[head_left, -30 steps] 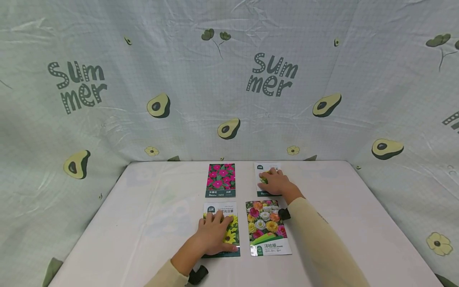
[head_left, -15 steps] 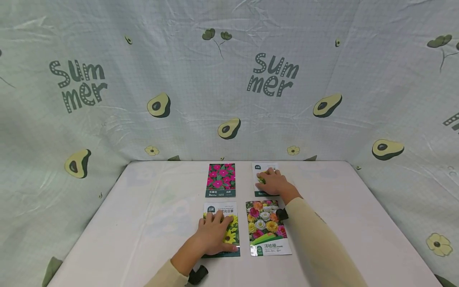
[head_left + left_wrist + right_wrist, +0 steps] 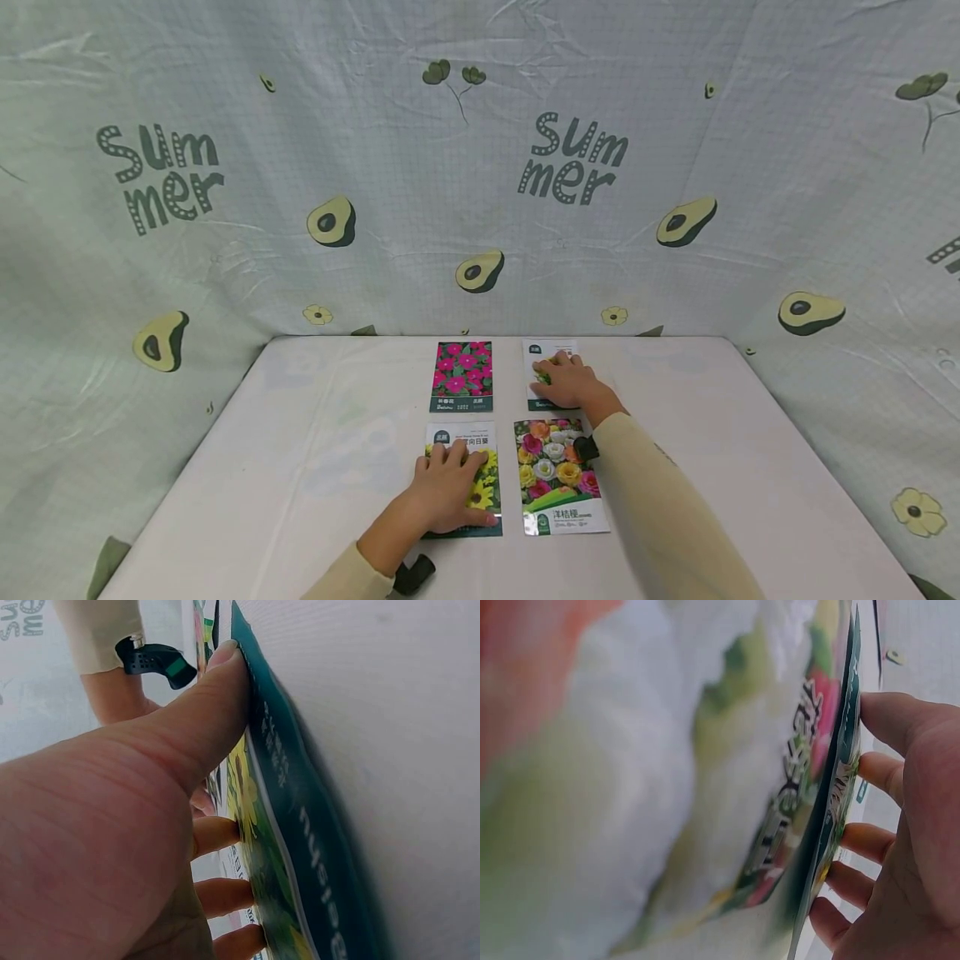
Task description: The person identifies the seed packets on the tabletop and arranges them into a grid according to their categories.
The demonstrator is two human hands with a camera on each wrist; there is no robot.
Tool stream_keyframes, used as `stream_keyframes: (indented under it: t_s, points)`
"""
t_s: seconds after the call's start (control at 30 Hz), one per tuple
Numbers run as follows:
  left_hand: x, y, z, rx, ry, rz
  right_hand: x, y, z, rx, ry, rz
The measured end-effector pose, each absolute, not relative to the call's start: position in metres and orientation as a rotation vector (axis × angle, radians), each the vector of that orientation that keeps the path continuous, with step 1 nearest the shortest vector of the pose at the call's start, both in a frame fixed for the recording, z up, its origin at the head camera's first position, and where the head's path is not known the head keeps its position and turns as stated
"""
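Four flat printed flower packets lie on the white table. My left hand rests spread on the front-left packet with yellow sunflowers. In the left wrist view, the thumb and fingertips press its face near the green band. At the back right, my right hand lies over a white packet with a green lower band, covering much of its picture. Its fingertips touch that packet's face in the right wrist view. Below the right wrist is the packet of multicoloured flowers. The pink-flower packet lies back left, untouched.
The white-covered table ends at a hanging cloth printed with avocados and "summer". This cloth rises behind and along both sides. A black wrist-camera mount sits by the left wrist, and another overlaps the multicoloured packet's edge.
My right hand has slid the back-right packet a little to the left, towards the pink-flower packet. The left hand and the other packets have stayed in place.
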State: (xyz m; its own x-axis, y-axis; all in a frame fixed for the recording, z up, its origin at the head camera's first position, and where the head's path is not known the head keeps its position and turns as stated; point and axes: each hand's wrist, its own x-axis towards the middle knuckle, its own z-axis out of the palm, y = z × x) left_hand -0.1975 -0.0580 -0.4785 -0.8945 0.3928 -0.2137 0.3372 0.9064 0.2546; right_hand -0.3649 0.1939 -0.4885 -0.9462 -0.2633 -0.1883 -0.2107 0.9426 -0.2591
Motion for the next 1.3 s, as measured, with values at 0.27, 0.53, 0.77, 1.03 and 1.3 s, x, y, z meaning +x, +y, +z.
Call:
stream_keyframes:
  t_s: [0.27,0.53,0.77,1.03,1.3]
  points:
    - [-0.198,-0.058,-0.478,0.545,2.809,0.301,-0.364,0.189,-0.487,-0.349,2.882,-0.349]
    - [-0.199,-0.057,-0.480,0.550,2.813,0.300,-0.368,0.187,-0.491,-0.342,2.885,-0.332]
    - [-0.199,-0.058,-0.481,0.556,2.812,0.317,-0.370,0.185,-0.492,-0.353,2.875,-0.321]
    - [-0.199,-0.058,-0.480,0.554,2.813,0.309,-0.369,0.183,-0.492,-0.376,2.877,-0.320]
    - [-0.201,-0.059,-0.486,0.557,2.818,0.314,-0.366,0.179,-0.488,-0.363,2.871,-0.340]
